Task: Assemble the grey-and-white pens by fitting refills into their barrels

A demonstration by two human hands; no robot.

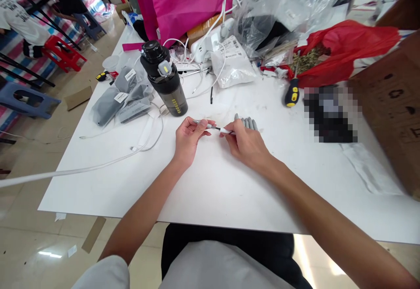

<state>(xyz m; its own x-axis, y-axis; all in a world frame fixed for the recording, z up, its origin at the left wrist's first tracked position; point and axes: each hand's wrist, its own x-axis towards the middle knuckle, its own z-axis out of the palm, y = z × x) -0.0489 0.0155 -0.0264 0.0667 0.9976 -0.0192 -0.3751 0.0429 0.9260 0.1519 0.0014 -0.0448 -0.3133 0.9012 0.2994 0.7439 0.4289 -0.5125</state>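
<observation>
My left hand (pixel 189 139) pinches a slim grey-white pen (pixel 209 125) whose dark end points right. Opposite it, my right hand (pixel 248 142) has closed its fingertips on a white, tube-like pen part (pixel 224 130), which may be a cap. The dark end meets this part or lies just in front of it; I cannot tell which. Just beyond my right hand, several grey pens (pixel 251 123) lie side by side on the white table (pixel 210 188), partly hidden by the hand.
A black bottle (pixel 167 83) stands beyond my left hand, near grey bagged packages (pixel 113 105). White cables (pixel 98 166) cross the left side. A power strip (pixel 210 44), white parcel (pixel 233 64), pink bag (pixel 183 9), screwdriver (pixel 292 93), red bag (pixel 357 48) and cardboard box (pixel 390 109) surround the work area.
</observation>
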